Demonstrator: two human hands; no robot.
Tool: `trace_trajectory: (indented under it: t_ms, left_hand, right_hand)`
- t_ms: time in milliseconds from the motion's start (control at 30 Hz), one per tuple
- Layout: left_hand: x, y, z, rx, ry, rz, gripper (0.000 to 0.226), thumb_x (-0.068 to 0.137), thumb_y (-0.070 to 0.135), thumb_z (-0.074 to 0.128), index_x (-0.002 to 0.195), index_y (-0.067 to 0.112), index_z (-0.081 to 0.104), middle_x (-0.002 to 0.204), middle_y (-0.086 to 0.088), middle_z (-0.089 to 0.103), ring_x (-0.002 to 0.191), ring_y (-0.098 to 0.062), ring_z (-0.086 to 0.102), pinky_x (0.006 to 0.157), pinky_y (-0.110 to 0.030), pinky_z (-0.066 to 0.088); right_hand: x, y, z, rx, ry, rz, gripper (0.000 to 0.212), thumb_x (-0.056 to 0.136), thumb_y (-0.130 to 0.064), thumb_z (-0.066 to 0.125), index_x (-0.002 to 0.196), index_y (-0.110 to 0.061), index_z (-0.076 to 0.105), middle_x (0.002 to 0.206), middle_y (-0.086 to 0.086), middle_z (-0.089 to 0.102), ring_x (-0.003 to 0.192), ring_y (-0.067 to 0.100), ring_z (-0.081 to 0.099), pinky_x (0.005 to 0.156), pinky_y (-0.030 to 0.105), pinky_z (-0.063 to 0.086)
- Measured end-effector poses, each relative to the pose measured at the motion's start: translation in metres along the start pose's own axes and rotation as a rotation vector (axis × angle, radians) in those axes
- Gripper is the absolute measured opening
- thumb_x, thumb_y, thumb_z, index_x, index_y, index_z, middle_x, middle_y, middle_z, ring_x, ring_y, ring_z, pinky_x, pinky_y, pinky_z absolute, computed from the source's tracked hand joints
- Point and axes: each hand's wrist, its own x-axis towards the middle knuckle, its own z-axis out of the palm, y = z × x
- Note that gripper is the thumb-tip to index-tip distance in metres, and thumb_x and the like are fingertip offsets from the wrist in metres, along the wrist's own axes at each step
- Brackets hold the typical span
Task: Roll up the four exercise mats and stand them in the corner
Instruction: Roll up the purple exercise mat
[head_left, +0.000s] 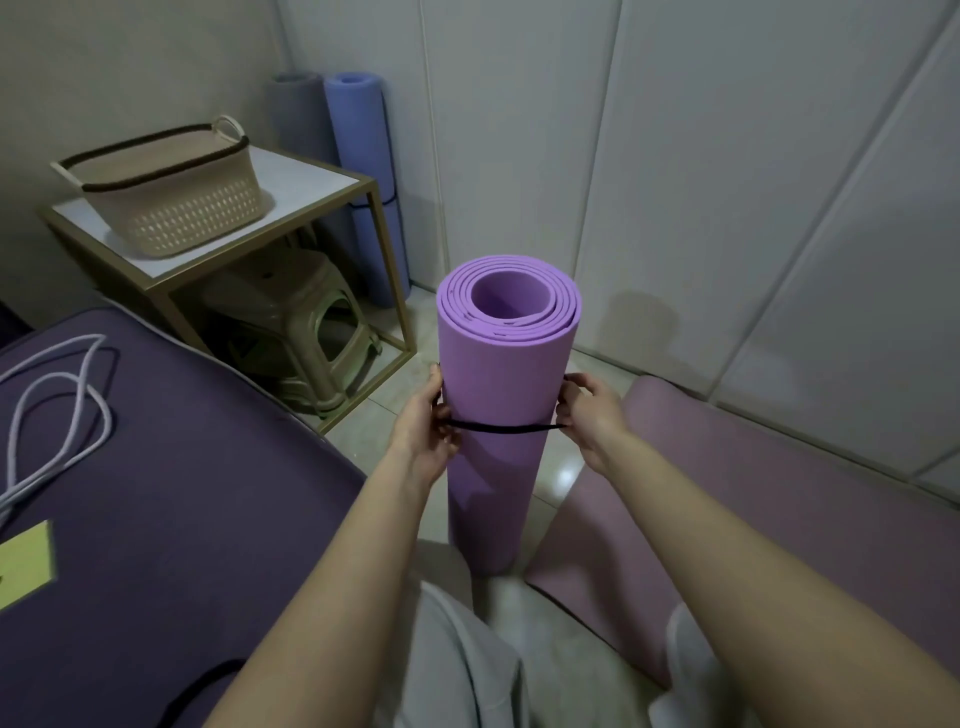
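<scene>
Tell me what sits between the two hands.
The upright rolled purple mat, with a black strap stretched across it from left hand to right hand; head view.

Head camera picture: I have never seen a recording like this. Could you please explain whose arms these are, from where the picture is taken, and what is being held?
There is no machine here. A person wears one camera on the head, so you look down along their own arms. The left hand and the right hand each pinch one end of a black band. The band is stretched across the front of a rolled purple mat, which stands upright on the tiled floor. To the right of it, a pink mat lies flat. In the far corner, a grey rolled mat and a blue rolled mat already stand. A basket sits on a small table, with a stool beneath.
</scene>
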Motion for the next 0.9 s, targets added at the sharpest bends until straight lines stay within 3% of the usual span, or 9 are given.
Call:
trace_trajectory:
  t_ms: [167, 267, 433, 633, 733, 833, 900]
  left_hand:
    - [0.014, 0.009, -0.007, 0.371, 0.153, 0.224, 0.026, 0.099, 0.030, 0.048, 0.076, 0.018, 0.048, 0.065, 0.003, 0.047, 0.065, -0.011, 0.044, 0.064, -0.024, 0.043]
    - [0.026, 0.014, -0.012, 0.617, 0.201, 0.302, 0.027, 0.100, 0.031, 0.042, 0.078, 0.015, 0.043, 0.071, -0.002, 0.048, 0.070, -0.016, 0.047, 0.070, -0.032, 0.046]
    - [0.048, 0.009, -0.026, 0.837, 0.215, 0.280, 0.021, 0.101, 0.027, 0.038, 0.091, 0.011, 0.047, 0.075, -0.006, 0.053, 0.067, -0.017, 0.048, 0.068, -0.035, 0.046]
    - [0.073, -0.007, -0.039, 0.962, 0.212, 0.236, 0.021, 0.096, 0.015, 0.039, 0.075, 0.015, 0.038, 0.067, -0.005, 0.051, 0.056, -0.017, 0.043, 0.051, -0.025, 0.034]
    - [0.084, -0.018, -0.047, 1.077, 0.201, 0.204, 0.019, 0.095, 0.017, 0.038, 0.076, 0.016, 0.040, 0.076, -0.008, 0.056, 0.064, -0.022, 0.046, 0.056, -0.027, 0.035]
    - [0.094, -0.023, -0.051, 1.213, 0.173, 0.168, 0.016, 0.093, 0.016, 0.036, 0.094, 0.011, 0.052, 0.086, -0.011, 0.060, 0.071, -0.025, 0.050, 0.061, -0.030, 0.040]
    - [0.100, -0.026, -0.053, 1.296, 0.157, 0.157, 0.018, 0.092, 0.015, 0.035, 0.091, 0.011, 0.052, 0.086, -0.010, 0.059, 0.073, -0.027, 0.052, 0.065, -0.033, 0.043]
  right_hand:
    - [0.011, -0.003, 0.004, -0.097, -0.010, 0.002, 0.009, 0.099, -0.007, 0.045, 0.095, -0.006, 0.053, 0.062, 0.002, 0.045, 0.039, 0.008, 0.035, 0.035, 0.014, 0.031]
    - [0.021, -0.008, 0.008, -0.147, -0.045, 0.057, 0.027, 0.099, -0.008, 0.042, 0.073, -0.010, 0.050, 0.061, 0.003, 0.043, 0.033, 0.005, 0.034, 0.033, 0.013, 0.030]
    - [0.035, 0.004, 0.014, -0.089, -0.050, 0.185, 0.031, 0.099, -0.003, 0.036, 0.072, -0.010, 0.049, 0.061, 0.002, 0.043, 0.023, 0.001, 0.034, 0.031, 0.012, 0.032]
    - [0.051, 0.031, 0.014, -0.092, 0.001, 0.215, 0.025, 0.098, -0.004, 0.042, 0.074, -0.010, 0.047, 0.061, 0.002, 0.042, 0.026, 0.001, 0.031, 0.032, 0.011, 0.033]
    - [0.055, 0.045, 0.011, -0.110, 0.007, 0.222, 0.020, 0.098, -0.005, 0.044, 0.078, -0.008, 0.048, 0.061, 0.003, 0.041, 0.025, 0.001, 0.030, 0.033, 0.012, 0.034]
    - [0.061, 0.061, 0.011, -0.172, 0.044, 0.217, 0.018, 0.098, -0.008, 0.046, 0.081, -0.008, 0.049, 0.061, 0.004, 0.043, 0.024, 0.001, 0.032, 0.032, 0.013, 0.033]
    - [0.067, 0.070, 0.011, -0.212, 0.070, 0.202, 0.017, 0.098, -0.009, 0.047, 0.081, -0.008, 0.050, 0.060, 0.006, 0.046, 0.032, 0.006, 0.039, 0.036, 0.016, 0.037]
